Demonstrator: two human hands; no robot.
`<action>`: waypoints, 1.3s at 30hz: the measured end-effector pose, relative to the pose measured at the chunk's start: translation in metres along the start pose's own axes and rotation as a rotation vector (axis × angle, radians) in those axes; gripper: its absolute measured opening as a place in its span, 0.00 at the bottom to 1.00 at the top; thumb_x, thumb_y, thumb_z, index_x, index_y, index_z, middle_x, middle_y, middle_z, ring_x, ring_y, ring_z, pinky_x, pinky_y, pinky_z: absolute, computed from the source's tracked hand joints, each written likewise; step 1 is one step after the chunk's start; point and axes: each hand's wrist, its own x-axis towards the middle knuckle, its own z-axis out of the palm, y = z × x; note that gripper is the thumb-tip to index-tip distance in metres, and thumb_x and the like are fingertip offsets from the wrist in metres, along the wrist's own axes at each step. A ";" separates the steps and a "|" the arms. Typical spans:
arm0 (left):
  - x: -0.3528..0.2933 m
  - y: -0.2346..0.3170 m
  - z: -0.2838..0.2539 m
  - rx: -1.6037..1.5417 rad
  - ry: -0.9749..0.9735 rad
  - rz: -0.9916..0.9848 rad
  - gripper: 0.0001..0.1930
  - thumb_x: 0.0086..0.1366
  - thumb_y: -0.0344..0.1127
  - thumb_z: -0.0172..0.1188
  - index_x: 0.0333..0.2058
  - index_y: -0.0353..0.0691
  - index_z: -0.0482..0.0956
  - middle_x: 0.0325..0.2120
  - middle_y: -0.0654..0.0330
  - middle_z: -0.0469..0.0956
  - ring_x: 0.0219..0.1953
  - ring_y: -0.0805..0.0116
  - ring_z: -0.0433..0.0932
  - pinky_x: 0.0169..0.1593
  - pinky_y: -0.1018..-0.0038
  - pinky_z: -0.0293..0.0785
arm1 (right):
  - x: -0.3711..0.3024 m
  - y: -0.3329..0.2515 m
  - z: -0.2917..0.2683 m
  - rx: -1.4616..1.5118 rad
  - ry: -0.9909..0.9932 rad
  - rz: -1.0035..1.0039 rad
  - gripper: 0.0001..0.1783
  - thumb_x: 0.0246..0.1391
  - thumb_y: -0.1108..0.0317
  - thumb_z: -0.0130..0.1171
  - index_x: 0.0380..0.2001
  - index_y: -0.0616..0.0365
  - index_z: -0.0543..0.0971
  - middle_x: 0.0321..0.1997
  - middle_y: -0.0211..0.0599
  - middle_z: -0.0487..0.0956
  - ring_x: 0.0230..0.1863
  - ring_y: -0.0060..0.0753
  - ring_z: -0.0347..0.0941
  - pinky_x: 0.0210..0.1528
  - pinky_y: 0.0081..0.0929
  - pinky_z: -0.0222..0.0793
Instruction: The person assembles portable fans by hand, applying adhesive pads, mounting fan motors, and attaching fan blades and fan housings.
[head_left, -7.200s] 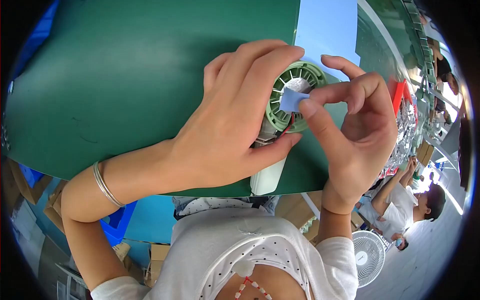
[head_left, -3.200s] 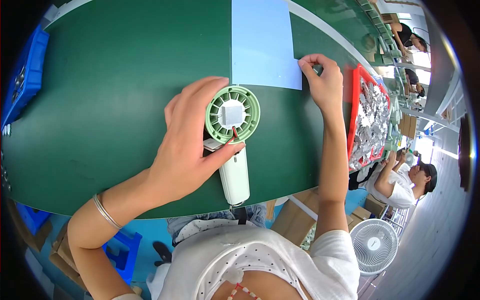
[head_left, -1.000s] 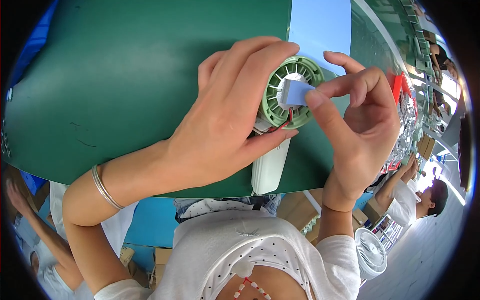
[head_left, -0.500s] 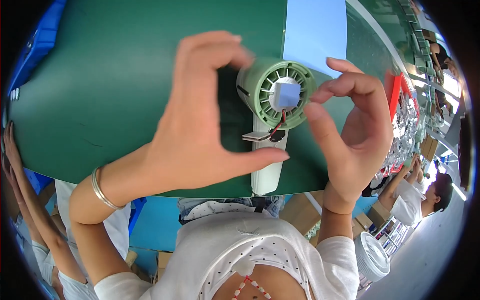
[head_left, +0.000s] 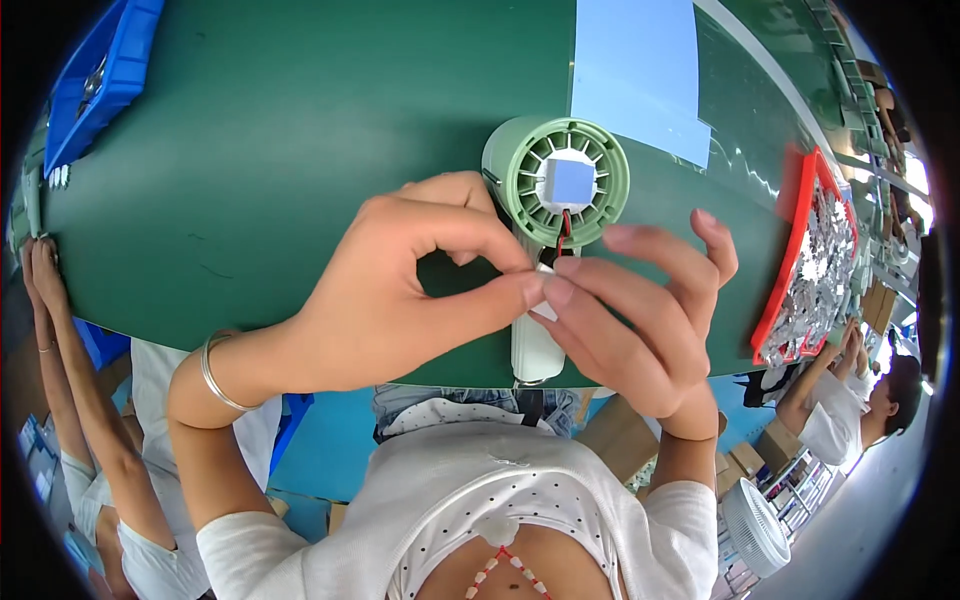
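A handheld fan lies on the green table in front of me, its round light-green head [head_left: 500,160] facing up and its white handle [head_left: 537,355] pointing toward me. A square blue pad [head_left: 572,184] sits at the middle of the head. Red and black wires [head_left: 565,225] run from below it toward the handle. My left hand [head_left: 385,275] and my right hand [head_left: 650,325] meet over the handle, thumbs and forefingers pinched on a small flat white piece [head_left: 544,308], mostly hidden by the fingertips. The other fingers of my right hand are spread.
At the right stands a red tray [head_left: 793,260] of small silvery pieces. A light-blue sheet [head_left: 640,70] lies beyond the fan, and a blue bin [head_left: 125,75] stands at far left. A co-worker's hands [head_left: 45,270] rest at the left table edge; another person [head_left: 835,405] works at right.
Both hands have come down and together from either side of the fan head to the handle. Their fingertips now pinch the flat white piece, which hung free by the wires.
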 end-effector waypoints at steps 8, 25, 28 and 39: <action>0.008 0.001 -0.004 0.356 0.146 0.341 0.10 0.53 0.32 0.71 0.34 0.37 0.85 0.32 0.59 0.70 0.31 0.70 0.63 0.35 0.76 0.59 | 0.014 0.013 -0.013 0.269 -0.025 0.116 0.17 0.38 0.75 0.73 0.35 0.56 0.81 0.34 0.32 0.84 0.44 0.41 0.78 0.62 0.53 0.57; 0.017 -0.016 0.005 0.409 0.268 0.352 0.49 0.45 0.42 0.79 0.65 0.39 0.62 0.57 0.53 0.69 0.56 0.57 0.69 0.57 0.66 0.64 | 0.039 0.033 -0.008 0.092 -0.081 0.085 0.20 0.35 0.74 0.74 0.36 0.63 0.83 0.40 0.40 0.82 0.53 0.52 0.74 0.58 0.48 0.66; 0.019 -0.023 0.006 0.464 0.220 0.288 0.49 0.45 0.43 0.79 0.65 0.42 0.63 0.61 0.55 0.68 0.63 0.56 0.67 0.62 0.64 0.61 | 0.042 0.038 -0.010 0.178 -0.162 0.141 0.18 0.36 0.77 0.72 0.35 0.64 0.83 0.40 0.41 0.81 0.56 0.53 0.72 0.57 0.46 0.67; 0.021 -0.026 0.012 0.518 0.217 0.285 0.43 0.46 0.42 0.77 0.62 0.44 0.70 0.59 0.57 0.70 0.61 0.58 0.69 0.61 0.65 0.60 | 0.039 0.037 -0.004 0.178 -0.164 0.153 0.17 0.36 0.79 0.71 0.35 0.65 0.83 0.39 0.41 0.80 0.56 0.53 0.72 0.57 0.44 0.68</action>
